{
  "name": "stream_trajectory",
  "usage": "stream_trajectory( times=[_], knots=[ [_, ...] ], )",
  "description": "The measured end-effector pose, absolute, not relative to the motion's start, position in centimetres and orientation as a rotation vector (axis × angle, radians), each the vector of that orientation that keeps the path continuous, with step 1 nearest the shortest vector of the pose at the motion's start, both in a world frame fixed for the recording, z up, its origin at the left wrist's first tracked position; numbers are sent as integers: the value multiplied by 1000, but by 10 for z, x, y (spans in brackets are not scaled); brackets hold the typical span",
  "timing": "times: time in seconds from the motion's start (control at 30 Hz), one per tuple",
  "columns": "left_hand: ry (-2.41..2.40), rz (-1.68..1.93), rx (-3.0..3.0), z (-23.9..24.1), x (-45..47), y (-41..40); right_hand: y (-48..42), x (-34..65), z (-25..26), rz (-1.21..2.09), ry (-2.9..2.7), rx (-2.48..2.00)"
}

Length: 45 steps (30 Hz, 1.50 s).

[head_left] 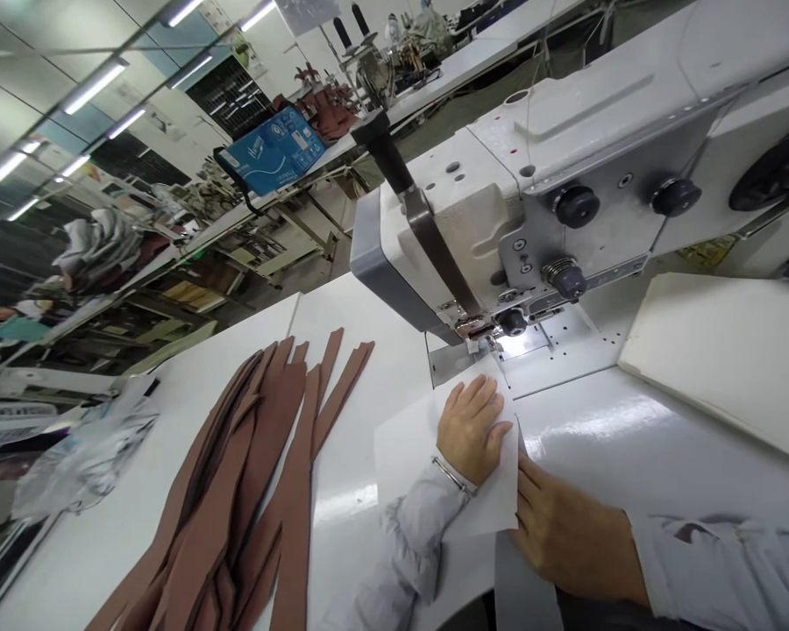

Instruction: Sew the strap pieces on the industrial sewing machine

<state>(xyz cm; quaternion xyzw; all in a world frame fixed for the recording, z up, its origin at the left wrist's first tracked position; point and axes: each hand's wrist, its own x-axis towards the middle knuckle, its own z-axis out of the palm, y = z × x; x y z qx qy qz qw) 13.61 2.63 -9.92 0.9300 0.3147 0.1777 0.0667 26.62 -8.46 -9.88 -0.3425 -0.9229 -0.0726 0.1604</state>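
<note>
My left hand [472,428] lies flat, fingers together and stretched out, on a white fabric piece [404,447] just in front of the needle area of a white sewing machine [565,175]. My right hand [565,530] rests at the piece's right edge, fingers extended along the table, tips tucked at or under the fabric's edge. The presser foot [477,331] sits just beyond my left fingertips, lit by the machine lamp.
A pile of long brown fabric strips [256,473] lies to the left on the white table [631,438]. A white board [723,359] lies at the right. Crumpled plastic [85,456] sits at the far left; other work tables stand behind.
</note>
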Motion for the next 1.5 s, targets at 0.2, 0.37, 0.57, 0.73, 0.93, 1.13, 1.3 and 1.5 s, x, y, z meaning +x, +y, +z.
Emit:
stream_trajectory(
  times=[0.2,0.37,0.57,0.73,0.93,1.13,1.3,1.5],
  knots=[
    [933,523,2771,-100,135,31,-85,266,-98,-190,-2634,-969],
    [957,467,2775,-97,135,30,-85,266,-96,-209,-2642,-974],
    [1059,321,2789,-87,140,30,-87,266,-101,-205,-2622,-990],
    [962,279,2809,-83,139,38,-87,266,-102,-199,-2613,-979],
    [825,226,2853,-86,135,50,-86,265,-100,-232,-2584,-1002],
    [899,13,2806,-79,141,58,-85,264,-100,-257,-2574,-1014],
    [893,-60,2809,-69,146,62,-86,263,-99,-252,-2570,-1005],
    [894,-19,2783,-71,147,70,-83,264,-97,-241,-2556,-1028]
  ],
)
